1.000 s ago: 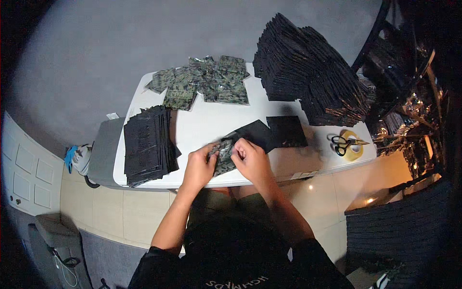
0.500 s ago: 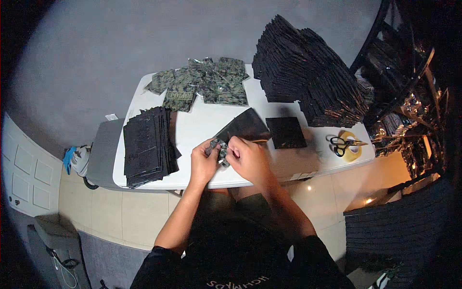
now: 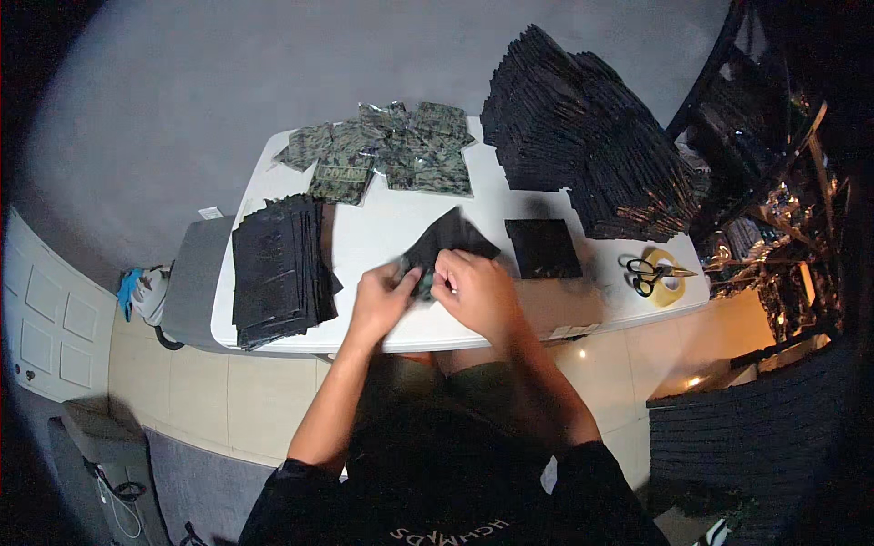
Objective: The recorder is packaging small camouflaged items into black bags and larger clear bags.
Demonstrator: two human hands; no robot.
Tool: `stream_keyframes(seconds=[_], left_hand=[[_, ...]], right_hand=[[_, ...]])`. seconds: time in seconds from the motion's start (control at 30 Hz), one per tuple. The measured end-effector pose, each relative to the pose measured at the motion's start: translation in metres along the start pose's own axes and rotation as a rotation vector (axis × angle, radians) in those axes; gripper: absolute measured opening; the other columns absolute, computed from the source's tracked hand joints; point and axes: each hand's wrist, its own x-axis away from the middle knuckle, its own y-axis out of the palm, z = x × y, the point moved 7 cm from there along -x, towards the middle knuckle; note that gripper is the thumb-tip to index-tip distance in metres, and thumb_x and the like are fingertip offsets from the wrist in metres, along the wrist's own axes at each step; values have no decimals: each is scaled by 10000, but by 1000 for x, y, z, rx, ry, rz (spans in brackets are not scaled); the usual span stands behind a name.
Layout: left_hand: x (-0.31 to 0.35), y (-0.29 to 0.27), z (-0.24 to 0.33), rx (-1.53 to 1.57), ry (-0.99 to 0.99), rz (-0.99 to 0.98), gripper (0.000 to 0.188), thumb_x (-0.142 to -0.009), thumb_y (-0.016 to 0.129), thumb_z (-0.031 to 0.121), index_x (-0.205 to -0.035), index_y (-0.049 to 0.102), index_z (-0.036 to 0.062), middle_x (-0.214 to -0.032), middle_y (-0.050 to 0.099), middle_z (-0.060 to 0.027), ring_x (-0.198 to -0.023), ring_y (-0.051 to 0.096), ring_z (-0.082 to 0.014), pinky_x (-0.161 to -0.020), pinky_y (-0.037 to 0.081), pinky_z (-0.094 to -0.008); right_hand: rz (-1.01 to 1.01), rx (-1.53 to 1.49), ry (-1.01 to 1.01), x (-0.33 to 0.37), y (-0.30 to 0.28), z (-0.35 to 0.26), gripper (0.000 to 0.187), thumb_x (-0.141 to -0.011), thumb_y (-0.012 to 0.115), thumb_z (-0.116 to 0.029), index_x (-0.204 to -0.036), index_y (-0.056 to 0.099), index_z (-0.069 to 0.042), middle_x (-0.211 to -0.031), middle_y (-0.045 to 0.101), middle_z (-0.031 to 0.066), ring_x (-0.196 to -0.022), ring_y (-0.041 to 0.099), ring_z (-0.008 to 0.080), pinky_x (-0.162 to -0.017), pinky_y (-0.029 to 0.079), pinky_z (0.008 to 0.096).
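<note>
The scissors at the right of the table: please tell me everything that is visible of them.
The scissors have black looped handles and gold, metallic-looking blades. They lie across a yellow tape roll near the right end of the table, blades pointing right. They look too small to tell if fully closed.

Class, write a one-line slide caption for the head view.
Left hand and right hand hold a camouflage piece beside a black sheet over a white table.

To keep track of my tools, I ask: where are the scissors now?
In the head view, the scissors lie on a yellow roll near the right end of the white table, right of the lone flat black square.
</note>
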Motion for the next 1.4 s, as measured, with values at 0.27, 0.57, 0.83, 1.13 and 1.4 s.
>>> stream_keyframes(seconds=[0.27,0.57,0.83,1.13,1.4], left_hand=[[28,-33,-4,-81,-51,-68,287,-981,761,80,-1242,796,-34,-927,754,-106,-763,686,-161,-725,570,-308],[37,-15,66,-547,573,-185,510,-873,767,0,-1380,719,33,-1334,613,-183,-1179,654,-357,-1021,547,-433],[37,-28,151,-611,945,0,170,-844,796,72,-1007,750,60,-1361,621,-165,-1205,610,-394,-1019,524,-467],[34,-22,181,-486,977,-92,174,-786,744,55,-956,709,58,-1426,605,-173,-1268,582,-402,-1074,502,-491],[22,-24,173,-473,877,-134,187,-787,721,49,-974,705,46,-1465,608,-180,-1327,583,-407,-1147,455,-501]], right_hand=[[-93,-67,2,-4,7,0,155,-908,749,-85,-908,619,-1,-850,647,148,-750,666,324,-682,512,446],[-125,-293,-45,-33,-17,9,92,-943,689,-29,-915,620,23,-736,603,77,-684,551,132,-657,477,353],[-315,-351,39,-66,-67,17,91,-988,650,-37,-906,628,-6,-748,541,-59,-705,464,33,-619,385,287],[-360,-404,67,-64,-76,16,113,-1005,645,-71,-910,633,-11,-749,537,-58,-711,459,44,-624,376,299],[-343,-443,102,-60,-67,23,156,-984,677,-123,-912,687,15,-745,685,45,-711,647,109,-654,512,343]])
